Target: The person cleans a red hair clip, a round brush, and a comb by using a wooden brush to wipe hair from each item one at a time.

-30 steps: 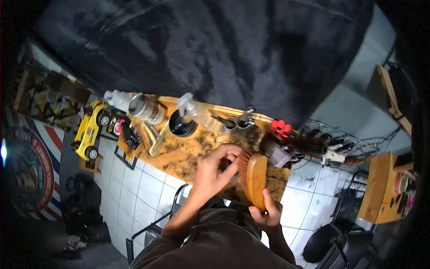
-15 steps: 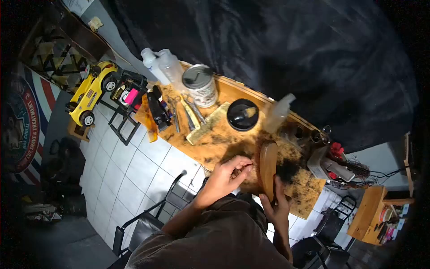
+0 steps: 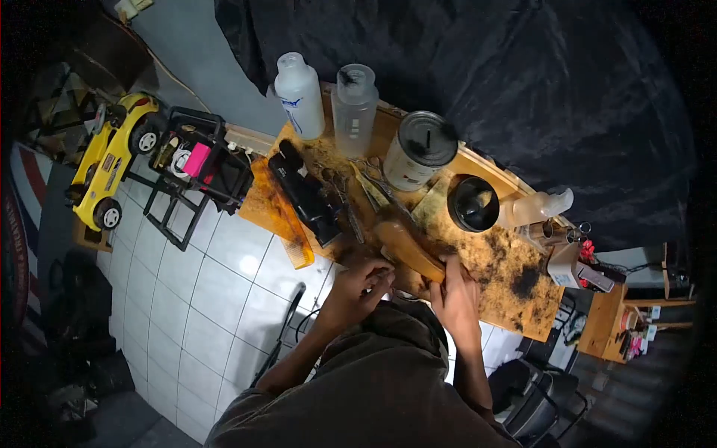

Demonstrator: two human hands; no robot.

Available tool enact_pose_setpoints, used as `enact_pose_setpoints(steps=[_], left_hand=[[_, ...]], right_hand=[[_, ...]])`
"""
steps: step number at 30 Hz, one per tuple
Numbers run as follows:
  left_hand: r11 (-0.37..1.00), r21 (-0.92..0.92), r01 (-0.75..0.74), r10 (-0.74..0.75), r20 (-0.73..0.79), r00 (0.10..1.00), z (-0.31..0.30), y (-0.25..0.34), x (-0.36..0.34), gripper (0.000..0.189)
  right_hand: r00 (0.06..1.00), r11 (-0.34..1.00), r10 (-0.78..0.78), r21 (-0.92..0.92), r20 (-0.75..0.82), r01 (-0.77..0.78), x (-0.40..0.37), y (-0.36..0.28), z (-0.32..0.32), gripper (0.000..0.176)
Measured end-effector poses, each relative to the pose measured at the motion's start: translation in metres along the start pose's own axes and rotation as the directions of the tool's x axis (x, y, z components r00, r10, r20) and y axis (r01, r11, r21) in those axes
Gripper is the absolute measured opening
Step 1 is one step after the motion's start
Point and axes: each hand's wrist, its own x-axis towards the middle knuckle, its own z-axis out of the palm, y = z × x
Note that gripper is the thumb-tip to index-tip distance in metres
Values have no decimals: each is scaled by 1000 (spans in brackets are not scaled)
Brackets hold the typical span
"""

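The right hand (image 3: pixel 455 299) is gripping the near end of the wooden brush (image 3: pixel 403 246), which is lying below the tin can (image 3: pixel 418 149) with its long axis slanting up-left. The left hand (image 3: pixel 362 287) is pinching its fingertips shut beside the brush. The blue label on the white bottle (image 3: pixel 300 93) left of the can is showing print too small to read.

**Both hands on the brush at the counter**

My right hand (image 3: pixel 454 295) is wrapped around the wooden brush (image 3: pixel 407 250), which lies tilted over the near edge of the wooden counter (image 3: pixel 478 257). My left hand (image 3: pixel 357 290) has its fingertips pinched together right at the brush's near end. A black clipper (image 3: pixel 306 196) and an amber comb (image 3: pixel 282 218) lie just to the left. Farther back stand two plastic bottles (image 3: pixel 300 93), a tin can (image 3: pixel 418 149) and a black round dish (image 3: pixel 473 203). Dark hair clippings (image 3: pixel 525 282) dust the counter to my right. A yellow toy car (image 3: pixel 112 168) sits on the tiled floor.
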Motion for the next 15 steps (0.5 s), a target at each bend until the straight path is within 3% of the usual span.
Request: enact_pose_setpoints(steps=[1,6,9,15], left_hand=[[995,-97,-1,2,6,1000,-5,-4,-1,23],[989,-140,55,-45,73,996,-25,-16,-4,25],[982,-155,109,-96,93,991,-34,-14,-8,25],[974,-169,149,-129,124,984,-44,-19,-7,23]], right_hand=[[996,998,-50,-28,-69,48,7,-8,7,32],[991,994,-63,-97,-114,52,39,-23,40,42],[996,980,88,-178,-13,-89,54,-29,56,45],[985,950,172,-268,15,-161,62,-42,62,49]])
